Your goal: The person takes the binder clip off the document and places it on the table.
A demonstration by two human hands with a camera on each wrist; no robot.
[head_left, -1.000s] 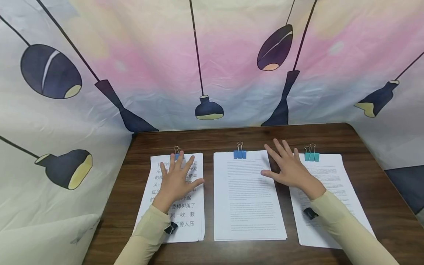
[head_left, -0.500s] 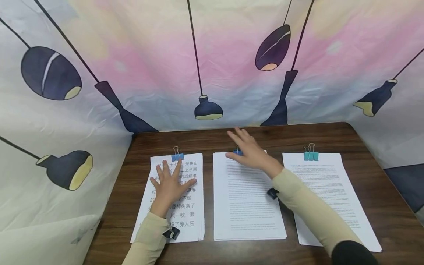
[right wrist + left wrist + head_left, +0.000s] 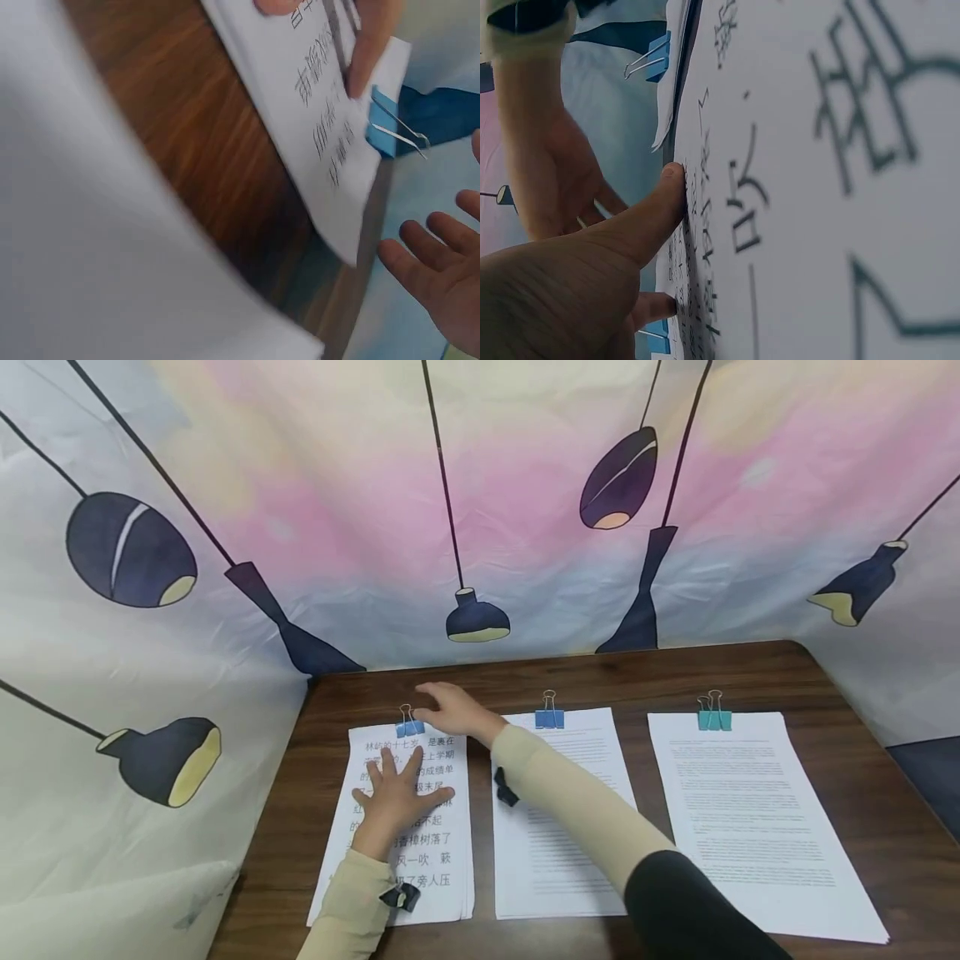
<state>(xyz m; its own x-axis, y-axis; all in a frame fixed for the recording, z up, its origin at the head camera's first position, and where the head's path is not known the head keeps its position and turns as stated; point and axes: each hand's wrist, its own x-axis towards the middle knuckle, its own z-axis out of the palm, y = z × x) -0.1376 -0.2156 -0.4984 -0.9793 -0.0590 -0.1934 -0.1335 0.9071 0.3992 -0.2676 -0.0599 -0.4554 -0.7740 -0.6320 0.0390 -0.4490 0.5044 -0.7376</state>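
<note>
"Where's the blue clip point(image 3: 410, 728)?"
"On the left paper stack's point(image 3: 444, 897) top edge. The left hand point(image 3: 394, 802) lies spread on the stack; the right hand point(image 3: 456, 710), loosely extended and empty, hovers near the clip."
"Handling?"
"Stiff, springy clip, probably — squeeze its wire handles point(image 3: 407, 711). Light, limp pages. No container in sight."

Left paper stack point(image 3: 438, 852), middle stack point(image 3: 540, 860), right stack point(image 3: 757, 827) on table point(image 3: 633, 687), clips point(image 3: 549, 719) at far edges, backdrop point(image 3: 360, 510) behind
</note>
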